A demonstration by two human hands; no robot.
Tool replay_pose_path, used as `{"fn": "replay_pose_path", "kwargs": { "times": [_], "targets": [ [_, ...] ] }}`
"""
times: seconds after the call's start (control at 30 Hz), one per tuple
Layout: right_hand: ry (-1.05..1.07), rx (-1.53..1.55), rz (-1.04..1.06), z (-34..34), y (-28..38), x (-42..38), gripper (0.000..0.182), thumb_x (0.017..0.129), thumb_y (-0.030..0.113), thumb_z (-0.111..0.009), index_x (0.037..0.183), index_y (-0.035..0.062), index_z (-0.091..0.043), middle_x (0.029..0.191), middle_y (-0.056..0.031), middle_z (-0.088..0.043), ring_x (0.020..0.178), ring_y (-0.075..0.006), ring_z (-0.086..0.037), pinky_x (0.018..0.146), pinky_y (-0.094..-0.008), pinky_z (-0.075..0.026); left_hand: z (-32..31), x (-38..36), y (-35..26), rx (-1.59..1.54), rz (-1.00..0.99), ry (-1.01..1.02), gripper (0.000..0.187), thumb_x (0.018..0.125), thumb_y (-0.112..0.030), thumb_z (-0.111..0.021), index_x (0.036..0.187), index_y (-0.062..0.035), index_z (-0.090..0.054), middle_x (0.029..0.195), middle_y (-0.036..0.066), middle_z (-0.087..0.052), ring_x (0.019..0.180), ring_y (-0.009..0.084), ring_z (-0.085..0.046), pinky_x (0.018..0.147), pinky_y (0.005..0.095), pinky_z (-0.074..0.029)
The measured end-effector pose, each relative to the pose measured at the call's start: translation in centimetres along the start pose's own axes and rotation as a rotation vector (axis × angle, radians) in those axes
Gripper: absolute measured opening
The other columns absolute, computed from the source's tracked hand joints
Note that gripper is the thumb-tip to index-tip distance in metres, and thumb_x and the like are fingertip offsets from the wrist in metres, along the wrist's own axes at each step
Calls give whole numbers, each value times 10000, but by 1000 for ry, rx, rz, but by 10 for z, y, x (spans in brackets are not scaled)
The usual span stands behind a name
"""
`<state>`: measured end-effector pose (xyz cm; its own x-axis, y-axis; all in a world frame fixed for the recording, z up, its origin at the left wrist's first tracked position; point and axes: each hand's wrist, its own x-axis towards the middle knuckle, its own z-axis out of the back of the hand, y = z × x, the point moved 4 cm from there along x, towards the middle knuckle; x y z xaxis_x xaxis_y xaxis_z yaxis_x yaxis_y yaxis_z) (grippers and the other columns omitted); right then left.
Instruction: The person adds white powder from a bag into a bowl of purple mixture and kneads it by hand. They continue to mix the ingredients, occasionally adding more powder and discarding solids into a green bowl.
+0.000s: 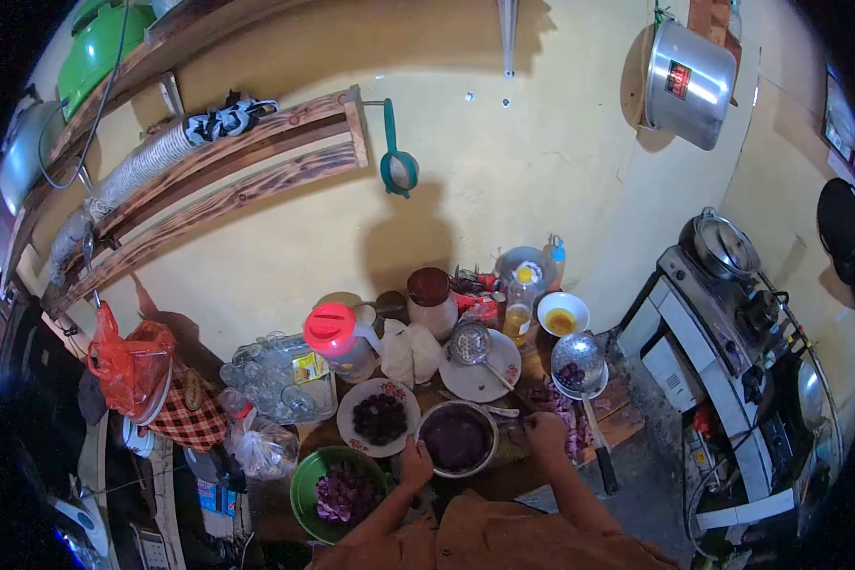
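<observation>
At the front of the table is a round metal bowl point(492, 463) holding a dark purple mass. My left hand point(415, 465) grips its left rim. To the right of the bowl, my right hand point(544, 435) is closed with its fingers bent down; what it holds, if anything, is too small to make out. Close to that hand lie a spoon-like utensil point(500, 411) and scattered purple pieces point(575, 418). On the left, a flowered plate point(348, 414) carries dark round lumps, and a green basin point(302, 506) holds chopped purple pieces.
Behind the bowl, a skimmer point(470, 344) rests on a white plate point(456, 385). Another long-handled skimmer point(579, 359) with dark pieces lies over a bowl at right. Also near are a red-lidded jug point(340, 344), an oil bottle point(518, 318), a glass tray point(325, 404) and a stove point(708, 294).
</observation>
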<state>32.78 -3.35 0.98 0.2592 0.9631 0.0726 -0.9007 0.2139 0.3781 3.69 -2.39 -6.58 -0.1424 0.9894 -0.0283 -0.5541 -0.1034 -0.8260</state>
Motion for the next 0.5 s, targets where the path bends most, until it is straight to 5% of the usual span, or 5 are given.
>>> {"fn": "replay_pose_path", "kwargs": {
  "times": [0.07, 0.27, 0.33, 0.5],
  "targets": [
    [-166, 334, 146, 10, 10, 4, 210, 632, 136, -666, 816, 35, -654, 755, -168, -626, 677, -303, -615, 630, -375, -493, 2, 0, -2, -79, 69, 21, 334, 900, -233, -373, 1024, 66, -454, 860, 314, -535, 836, 488, -511, 709, 493, -406],
    [-276, 619, 105, 28, 31, 26, 206, 641, 62, -684, 832, 4, -634, 744, -152, -624, 658, -245, -618, 602, -321, -471, -11, 4, 27, -7, 78, 21, 414, 898, -238, -371, 1152, 87, -418, 950, 316, -543, 897, 464, -521, 774, 469, -412],
    [-342, 606, 157, 42, 47, 46, 191, 655, 56, -678, 831, 0, -632, 732, -150, -621, 645, -230, -613, 594, -314, -467, -4, -4, 13, 198, -129, 38, 427, 893, -231, -378, 1178, 86, -408, 974, 310, -546, 897, 461, -526, 778, 467, -417],
    [-477, 826, 339, 55, 113, 92, 143, 701, 50, -663, 829, 0, -625, 717, -142, -617, 629, -190, -599, 581, -298, -462, 14, -7, -25, 65, 78, 44, 434, 889, -228, -384, 1200, 73, -402, 982, 304, -551, 897, 458, -530, 775, 474, -417]
  ]
}}
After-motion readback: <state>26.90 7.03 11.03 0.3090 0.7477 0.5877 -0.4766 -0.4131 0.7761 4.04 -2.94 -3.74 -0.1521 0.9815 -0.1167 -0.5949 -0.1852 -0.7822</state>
